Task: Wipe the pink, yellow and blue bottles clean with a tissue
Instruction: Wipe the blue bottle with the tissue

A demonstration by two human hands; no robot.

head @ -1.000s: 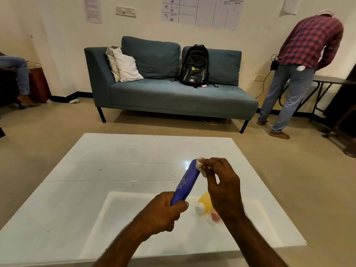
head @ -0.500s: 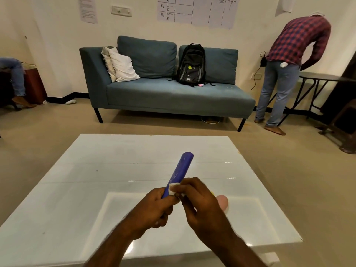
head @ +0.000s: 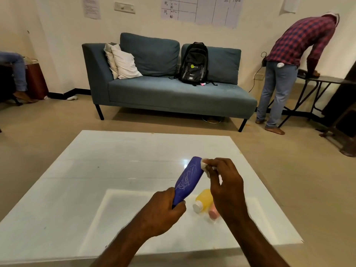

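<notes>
**Blue bottle held over a white table**

White and glossy, the low table (head: 96, 189) fills the lower half of the view, with tan floor around it and a teal sofa (head: 163, 93) against the wall beyond.

From the bottom edge two bare forearms reach over the tabletop. The left hand (head: 161, 211) is closed in a fist around the lower end of the blue bottle (head: 187, 181), knuckles up, so that end is hidden. The bottle slants up and to the right, clear of the table, with pale scribbles on its side. At its upper end the right hand (head: 226, 186) bends at the wrist and pinches a small white tissue (head: 205, 166) between thumb and fingertips, pressing it against the bottle's top edge; the other fingers curl loosely.

Three bottles show in all. The yellow bottle (head: 204, 198) lies on its side on the table just under the right hand, white cap toward the viewer. The pink bottle (head: 213, 212) lies touching it on the right, mostly covered by the right wrist.

On the sofa are two pale pillows (head: 123, 62) and one black backpack (head: 193, 63). At far left a seated person's leg (head: 19, 72) is cut off by the frame. At right a person in a checked shirt (head: 300, 41) bends over a dark side table (head: 323, 80).
</notes>
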